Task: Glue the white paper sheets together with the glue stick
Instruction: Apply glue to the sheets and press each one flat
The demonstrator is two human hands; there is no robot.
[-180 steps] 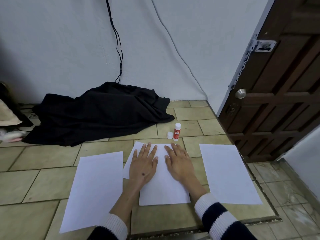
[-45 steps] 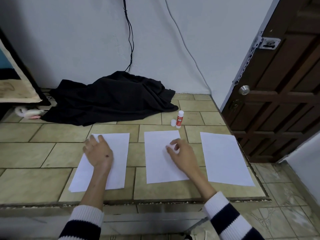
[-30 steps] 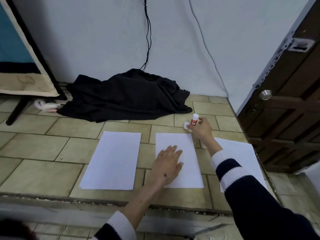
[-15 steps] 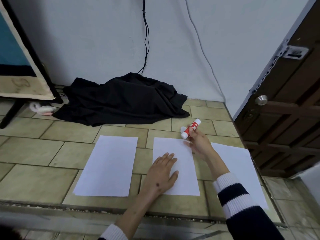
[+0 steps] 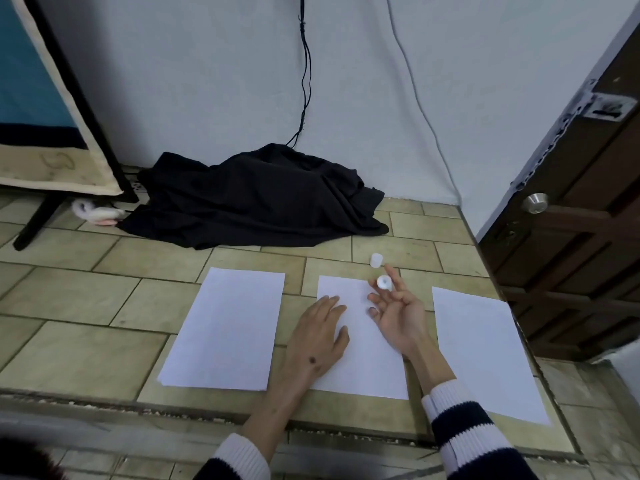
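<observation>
Resting flat, the left hand (image 5: 317, 336) pressed the middle sheet (image 5: 360, 358) with relaxed fingers. The right hand (image 5: 398, 313), palm up, pinched the glue stick (image 5: 383, 282); its cap (image 5: 376, 260) stood apart on the floor (image 5: 86, 341).

My sleeves (image 5: 460, 431), at the bottom of the frame, are navy with broad white stripes and white cuffs. Three sheets of paper (image 5: 227, 327) across the middle are plain white on beige-olive floor tiles (image 5: 79, 355). The glue stick (image 5: 383, 282) in my right hand (image 5: 398, 315) shows white. Upper centre, a black cloth (image 5: 256, 199) lies below a pale grey-blue wall (image 5: 207, 71); the door (image 5: 588, 209) at right is dark brown.
</observation>
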